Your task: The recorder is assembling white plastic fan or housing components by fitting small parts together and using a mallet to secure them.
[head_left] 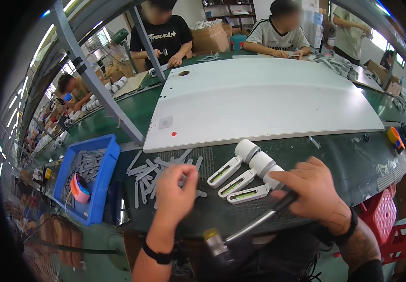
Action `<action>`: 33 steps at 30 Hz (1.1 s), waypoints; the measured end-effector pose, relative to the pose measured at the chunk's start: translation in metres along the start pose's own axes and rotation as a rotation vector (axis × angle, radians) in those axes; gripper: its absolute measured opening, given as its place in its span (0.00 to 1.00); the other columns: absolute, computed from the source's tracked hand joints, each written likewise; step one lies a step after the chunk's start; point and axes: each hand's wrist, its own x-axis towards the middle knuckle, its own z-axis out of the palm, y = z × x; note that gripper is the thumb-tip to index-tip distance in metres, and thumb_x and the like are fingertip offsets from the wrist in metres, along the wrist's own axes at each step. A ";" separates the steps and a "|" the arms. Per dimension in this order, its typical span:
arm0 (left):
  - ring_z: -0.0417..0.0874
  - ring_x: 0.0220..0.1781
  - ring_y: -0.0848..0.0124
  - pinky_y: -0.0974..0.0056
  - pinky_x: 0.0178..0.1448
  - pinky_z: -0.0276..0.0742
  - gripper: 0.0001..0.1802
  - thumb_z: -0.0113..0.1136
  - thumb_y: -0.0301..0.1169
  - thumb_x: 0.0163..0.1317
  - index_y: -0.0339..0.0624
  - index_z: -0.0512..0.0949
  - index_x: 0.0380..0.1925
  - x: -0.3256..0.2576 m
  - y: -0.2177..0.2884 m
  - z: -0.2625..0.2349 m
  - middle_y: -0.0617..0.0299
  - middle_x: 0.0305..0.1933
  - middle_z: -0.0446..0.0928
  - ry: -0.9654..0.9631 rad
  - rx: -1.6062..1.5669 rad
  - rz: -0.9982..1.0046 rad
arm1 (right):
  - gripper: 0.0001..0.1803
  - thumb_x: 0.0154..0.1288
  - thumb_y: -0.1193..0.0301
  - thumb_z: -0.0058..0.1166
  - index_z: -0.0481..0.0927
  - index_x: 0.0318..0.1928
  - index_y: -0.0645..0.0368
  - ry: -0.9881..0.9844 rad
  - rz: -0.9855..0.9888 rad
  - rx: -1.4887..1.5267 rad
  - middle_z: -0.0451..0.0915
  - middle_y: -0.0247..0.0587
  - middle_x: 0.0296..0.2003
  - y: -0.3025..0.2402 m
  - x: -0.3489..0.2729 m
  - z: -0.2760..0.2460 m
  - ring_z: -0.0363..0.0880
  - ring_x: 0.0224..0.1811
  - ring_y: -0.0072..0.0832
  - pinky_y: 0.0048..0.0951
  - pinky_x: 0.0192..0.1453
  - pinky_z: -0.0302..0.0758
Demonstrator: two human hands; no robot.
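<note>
My right hand (313,190) is wrapped round the black handle of a hammer (252,225). Its metal shaft slants down to a blurred head with a yellow face, close to my body. My left hand (177,190) has its fingers curled together over a loose pile of flat grey plastic strips (146,176); whatever it may pinch is hidden. Between my hands, three white devices (237,183) lie side by side on the dark green table. Each has a round white-and-grey head and a slotted handle showing green inside. The nearest head is partly behind my right hand.
A blue bin (111,162) at left holds more strips and an orange-fronted gadget (79,188). Behind the devices lies a large white board (264,103). Red stools (381,211) stand at right. Two people work across the table; a grey post (97,89) rises at left.
</note>
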 end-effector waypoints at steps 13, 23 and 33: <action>0.91 0.40 0.52 0.52 0.46 0.85 0.06 0.72 0.26 0.73 0.38 0.87 0.47 0.035 -0.002 0.015 0.50 0.43 0.90 -0.034 0.062 0.147 | 0.14 0.70 0.78 0.70 0.93 0.55 0.60 -0.101 0.648 0.639 0.91 0.48 0.39 0.006 -0.159 -0.024 0.92 0.40 0.40 0.35 0.46 0.84; 0.88 0.43 0.57 0.55 0.46 0.83 0.12 0.78 0.26 0.66 0.44 0.93 0.49 -0.031 0.075 0.087 0.60 0.42 0.85 -0.100 -0.010 0.416 | 0.25 0.81 0.73 0.64 0.82 0.74 0.62 -0.113 0.753 0.815 0.90 0.47 0.40 -0.027 -0.155 -0.052 0.89 0.39 0.34 0.33 0.50 0.84; 0.85 0.49 0.61 0.53 0.56 0.74 0.14 0.83 0.33 0.61 0.49 0.95 0.48 -0.032 0.073 0.086 0.67 0.43 0.88 -0.109 0.004 0.542 | 0.34 0.83 0.73 0.61 0.74 0.85 0.48 -0.049 0.706 0.558 0.91 0.58 0.56 -0.036 -0.139 -0.035 0.93 0.55 0.52 0.39 0.61 0.86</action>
